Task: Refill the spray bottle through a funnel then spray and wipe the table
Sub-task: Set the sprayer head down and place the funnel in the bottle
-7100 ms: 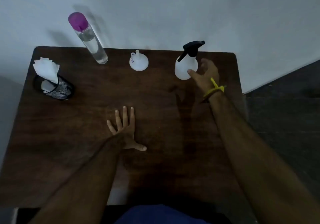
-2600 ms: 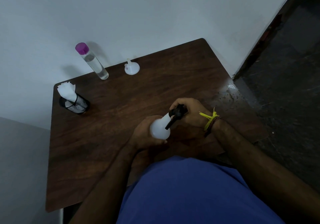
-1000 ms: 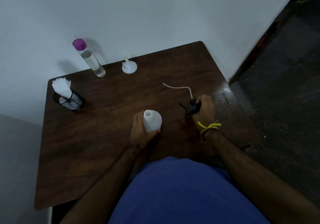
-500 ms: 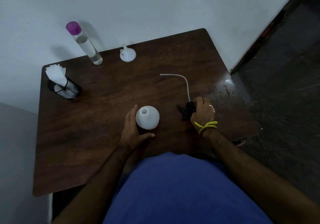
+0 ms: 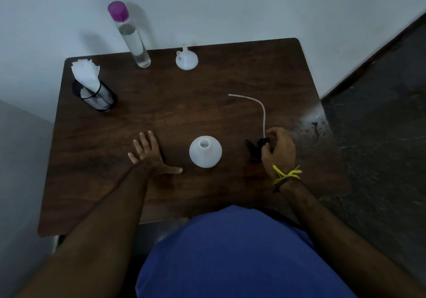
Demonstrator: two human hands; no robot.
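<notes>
left hand off spray bottle, now flat

Head cam, wide-angle, looks steeply down on table.

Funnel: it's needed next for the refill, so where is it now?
The funnel sits upside down at the table's far edge near the wall, right of the tall clear bottle, well beyond the open spray bottle.

White spray bottle stands upright, uncapped; black sprayer head lies beside it; white funnel inverted behind.
</notes>
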